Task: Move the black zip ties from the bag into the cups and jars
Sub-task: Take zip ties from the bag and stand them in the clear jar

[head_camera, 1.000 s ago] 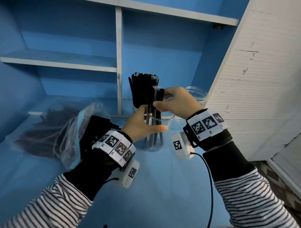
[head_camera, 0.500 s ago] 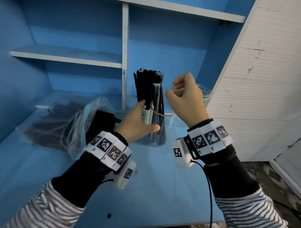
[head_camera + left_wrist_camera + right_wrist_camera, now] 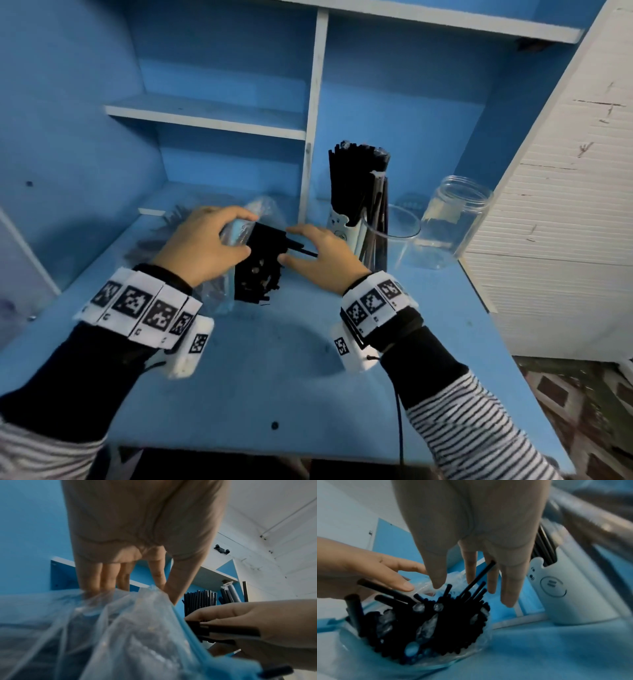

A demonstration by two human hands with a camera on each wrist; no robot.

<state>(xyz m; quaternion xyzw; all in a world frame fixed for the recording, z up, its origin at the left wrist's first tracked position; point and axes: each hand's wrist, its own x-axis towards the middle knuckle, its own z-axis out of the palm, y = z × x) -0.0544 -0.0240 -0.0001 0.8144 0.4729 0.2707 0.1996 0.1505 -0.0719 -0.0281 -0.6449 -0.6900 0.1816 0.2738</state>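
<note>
Blue desk (image 3: pixel 308 377), blue shelves (image 3: pixel 205 116), white wall (image 3: pixel 565 205).

Blue desk (image 3: pixel 260 383) under blue shelves (image 3: pixel 205 116), white slatted panel (image 3: pixel 561 219) alongside, patterned floor (image 3: pixel 582 411).

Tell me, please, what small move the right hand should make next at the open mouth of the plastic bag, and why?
Probably close the right hand on a few of the black zip ties and draw them out. Its fingers are at the mouth of the clear plastic bag with one tie between them, the left hand steadies the bag, and the clear plastic cup holds only a few.
</note>
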